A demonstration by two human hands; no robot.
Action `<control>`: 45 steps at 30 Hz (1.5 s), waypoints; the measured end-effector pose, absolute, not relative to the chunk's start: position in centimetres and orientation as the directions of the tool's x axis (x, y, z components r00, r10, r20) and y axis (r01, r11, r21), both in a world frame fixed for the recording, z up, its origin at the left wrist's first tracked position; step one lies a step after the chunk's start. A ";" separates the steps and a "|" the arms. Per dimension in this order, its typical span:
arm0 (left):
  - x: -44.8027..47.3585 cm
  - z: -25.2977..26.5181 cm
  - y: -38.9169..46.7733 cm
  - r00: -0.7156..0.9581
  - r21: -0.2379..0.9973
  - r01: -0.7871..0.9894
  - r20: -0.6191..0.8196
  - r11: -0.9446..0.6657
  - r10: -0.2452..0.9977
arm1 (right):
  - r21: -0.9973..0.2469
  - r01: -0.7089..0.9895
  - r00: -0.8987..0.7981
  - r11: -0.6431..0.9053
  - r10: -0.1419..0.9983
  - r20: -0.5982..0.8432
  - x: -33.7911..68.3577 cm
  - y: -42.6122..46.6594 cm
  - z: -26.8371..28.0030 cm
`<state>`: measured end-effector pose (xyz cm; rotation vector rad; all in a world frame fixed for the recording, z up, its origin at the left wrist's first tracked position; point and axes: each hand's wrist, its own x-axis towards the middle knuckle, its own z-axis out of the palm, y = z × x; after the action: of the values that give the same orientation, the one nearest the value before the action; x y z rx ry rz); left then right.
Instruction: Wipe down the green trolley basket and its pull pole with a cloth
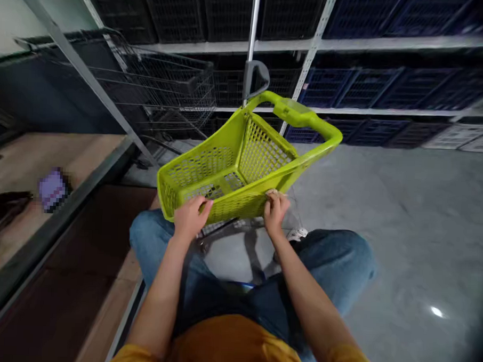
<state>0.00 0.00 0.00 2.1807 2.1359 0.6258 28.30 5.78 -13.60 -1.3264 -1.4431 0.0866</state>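
A lime-green plastic shopping cart (217, 188) with perforated walls stands tilted in front of my knees, its looped handle (323, 139) toward the upper right. My left hand (191, 217) is closed over the near rim at the cart's left end, thumb on top. Against the outside of the near wall, below the handle end, my right hand (276, 210) is closed with fingertips pinching a small pale cloth (272, 192). Most of that cloth is hidden by the fingers. Inside the basket, only the slotted bottom shows.
Shelves with dark and blue crates (329, 87) line the back. A wire shopping cart (169, 87) stands behind at left, near a slanted metal post (90, 73). A grey pole (254, 27) rises behind the green cart. A ledge (94, 164) with a purple packet (53, 189) lies left.
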 end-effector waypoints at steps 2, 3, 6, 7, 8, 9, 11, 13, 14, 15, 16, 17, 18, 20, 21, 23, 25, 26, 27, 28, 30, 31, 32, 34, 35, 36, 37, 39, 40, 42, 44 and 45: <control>-0.1 0.3 -0.1 -0.007 0.304 0.950 0.247 -0.071 0.969 | -0.702 0.624 0.319 0.344 0.708 0.630 27.6 5.5 -14.0; -0.1 0.5 -0.1 0.003 0.312 0.947 0.236 -0.079 0.972 | -0.722 0.607 0.360 0.332 0.695 0.622 27.3 5.4 -14.1; -0.4 1.0 -0.2 0.050 0.353 0.929 0.190 -0.116 0.980 | -0.789 0.533 0.500 0.308 0.638 0.586 26.7 5.7 -14.0; -0.5 1.1 -0.2 0.067 0.367 0.921 0.176 -0.129 0.982 | -0.820 0.493 0.560 0.290 0.615 0.555 26.5 5.9 -13.8; -0.6 1.2 -0.2 0.083 0.379 0.915 0.164 -0.141 0.983 | -0.854 0.448 0.623 0.266 0.592 0.511 26.2 6.1 -13.5; -0.7 1.2 -0.3 0.097 0.390 0.908 0.154 -0.151 0.983 | -0.882 0.403 0.676 0.243 0.572 0.466 25.8 6.2 -13.1; -0.9 1.2 -0.3 0.121 0.405 0.898 0.145 -0.170 0.982 | -0.911 0.347 0.726 0.223 0.552 0.411 24.1 6.2 -12.3; -1.0 1.1 -0.3 0.132 0.412 0.893 0.145 -0.181 0.981 | -0.896 0.353 0.683 0.269 0.580 0.444 21.5 5.3 -11.5; -1.0 1.1 -0.2 0.136 0.414 0.891 0.148 -0.186 0.980 | -0.874 0.377 0.627 0.308 0.609 0.485 20.0 4.7 -11.1; -1.1 1.0 -0.2 0.140 0.413 0.890 0.152 -0.191 0.978 | -0.843 0.409 0.549 0.351 0.643 0.534 18.5 3.9 -10.9; -1.2 0.9 -0.2 0.143 0.413 0.890 0.155 -0.196 0.977 | -0.802 0.449 0.453 0.394 0.674 0.584 17.3 3.1 -10.7; -1.3 0.9 -0.2 0.147 0.413 0.889 0.157 -0.200 0.977 | -0.755 0.489 0.346 0.437 0.698 0.627 16.4 2.4 -10.6; -1.4 0.9 -0.2 0.152 0.414 0.887 0.159 -0.206 0.976 | -0.705 0.525 0.242 0.477 0.710 0.661 15.9 1.9 -10.6; -1.6 0.9 -0.1 0.162 0.421 0.881 0.163 -0.217 0.973 | -0.602 0.568 0.053 0.561 0.705 0.707 16.2 1.5 -10.7; -1.7 0.9 -0.1 0.164 0.426 0.878 0.164 -0.220 0.973 | -0.554 0.574 -0.029 0.603 0.691 0.722 16.8 1.7 -10.8; -1.7 0.9 -0.1 0.167 0.436 0.872 0.162 -0.222 0.973 | -0.488 0.581 -0.121 0.652 0.662 0.740 18.7 2.4 -11.0; -1.7 0.8 -0.1 0.163 0.441 0.871 0.156 -0.216 0.974 | -0.483 0.602 -0.082 0.636 0.650 0.755 20.5 3.3 -11.4; -1.6 0.7 -0.1 0.159 0.440 0.873 0.153 -0.211 0.975 | -0.509 0.616 -0.017 0.601 0.656 0.755 21.2 3.7 -11.7; -1.6 0.7 -0.1 0.156 0.439 0.874 0.154 -0.209 0.976 | -0.550 0.622 0.057 0.558 0.668 0.742 21.8 3.9 -12.1; -1.5 0.6 -0.1 0.153 0.437 0.875 0.156 -0.207 0.976 | -0.600 0.617 0.133 0.510 0.683 0.718 22.3 4.1 -12.7; -1.5 0.5 -0.1 0.149 0.435 0.877 0.162 -0.206 0.976 | -0.727 0.576 0.327 0.375 0.709 0.625 23.3 4.4 -14.2; -1.4 0.5 -0.1 0.149 0.434 0.877 0.164 -0.207 0.975 | -0.794 0.536 0.443 0.288 0.704 0.555 23.9 4.5 -15.0; -1.5 0.5 -0.1 0.149 0.433 0.877 0.166 -0.208 0.975 | -0.849 0.487 0.550 0.206 0.682 0.481 24.4 4.6 -15.7; -1.5 0.5 0.0 0.149 0.430 0.879 0.165 -0.207 0.975 | -0.916 0.392 0.692 0.082 0.630 0.352 25.4 4.9 -16.9; -1.5 0.5 0.0 0.148 0.429 0.880 0.164 -0.206 0.975 | -0.932 0.359 0.722 0.045 0.620 0.308 25.5 5.1 -17.3; -1.5 0.5 0.1 0.145 0.428 0.881 0.164 -0.203 0.976 | -0.942 0.336 0.735 0.025 0.618 0.279 25.4 5.2 -17.4; -1.5 0.5 0.1 0.140 0.429 0.881 0.164 -0.198 0.977 | -0.948 0.319 0.740 0.017 0.620 0.261 24.9 5.2 -17.3; -1.5 0.4 0.3 0.135 0.431 0.881 0.163 -0.193 0.977 | -0.954 0.296 0.734 0.046 0.629 0.257 22.6 4.9 -16.6; -1.5 0.4 0.4 0.134 0.435 0.879 0.166 -0.194 0.977 | -0.950 0.300 0.707 0.088 0.649 0.283 21.0 4.5 -16.2; -1.6 0.3 0.6 0.139 0.443 0.873 0.174 -0.204 0.975 | -0.924 0.323 0.586 0.207 0.723 0.366 17.5 3.1 -15.4; -1.6 0.3 0.7 0.145 0.452 0.866 0.183 -0.214 0.972 | -0.882 0.351 0.401 0.315 0.800 0.445 14.3 1.4 -15.0; -1.7 0.3 0.7 0.144 0.454 0.864 0.187 -0.216 0.972 | -0.856 0.365 0.291 0.366 0.829 0.478 13.3 0.7 -14.9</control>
<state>-1.68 0.72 0.28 2.1828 1.7960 0.6544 13.27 0.66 -14.92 -1.2251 -1.3041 0.4438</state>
